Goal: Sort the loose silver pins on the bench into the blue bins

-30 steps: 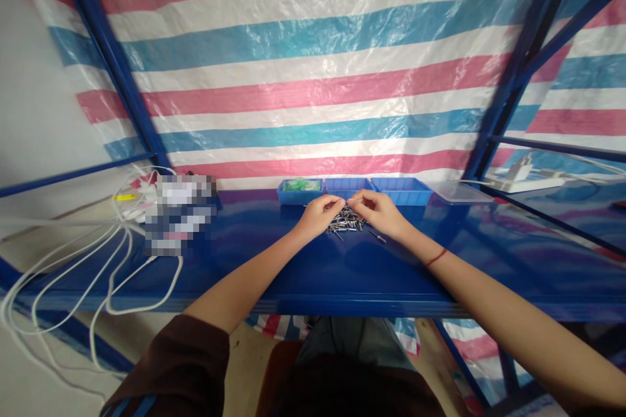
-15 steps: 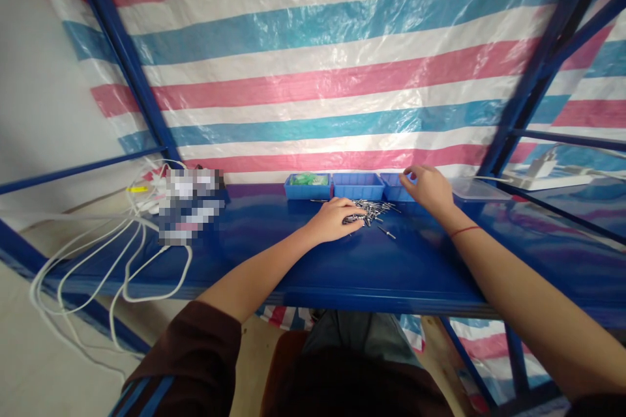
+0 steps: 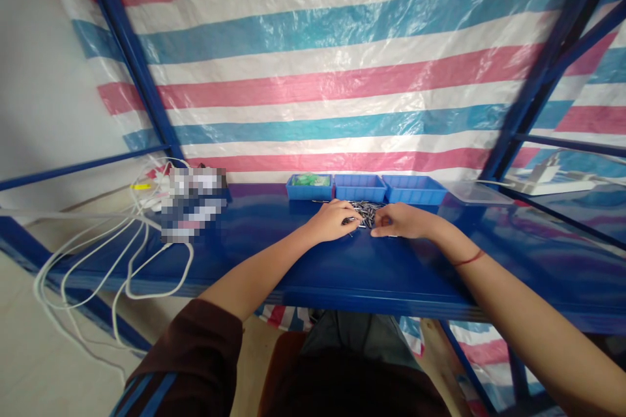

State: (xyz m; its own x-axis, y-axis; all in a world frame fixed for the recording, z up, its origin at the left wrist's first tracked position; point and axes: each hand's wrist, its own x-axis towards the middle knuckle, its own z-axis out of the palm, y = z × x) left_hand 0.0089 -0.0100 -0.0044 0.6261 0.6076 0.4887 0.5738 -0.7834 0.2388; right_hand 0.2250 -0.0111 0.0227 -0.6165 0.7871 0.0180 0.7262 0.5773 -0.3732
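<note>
A heap of small metal pins (image 3: 366, 210) lies on the blue shelf (image 3: 342, 260), just in front of three blue trays. My left hand (image 3: 334, 220) rests on the left side of the heap with its fingers curled over the pins. My right hand (image 3: 401, 221) lies at the heap's right side, fingers pinched together at the pins; what they hold is too small to make out. The left tray (image 3: 309, 187) holds green pieces. The middle tray (image 3: 360, 187) and the right tray (image 3: 413, 189) stand beside it.
White cables (image 3: 112, 254) hang over the shelf's left end next to a blurred pack (image 3: 193, 204). A clear plastic lid (image 3: 476, 193) lies right of the trays. Blue frame posts (image 3: 127, 58) stand on both sides, with a striped tarp (image 3: 323, 71) behind.
My right hand has come back from the right tray to the pin heap. My left hand has stayed on the heap.
</note>
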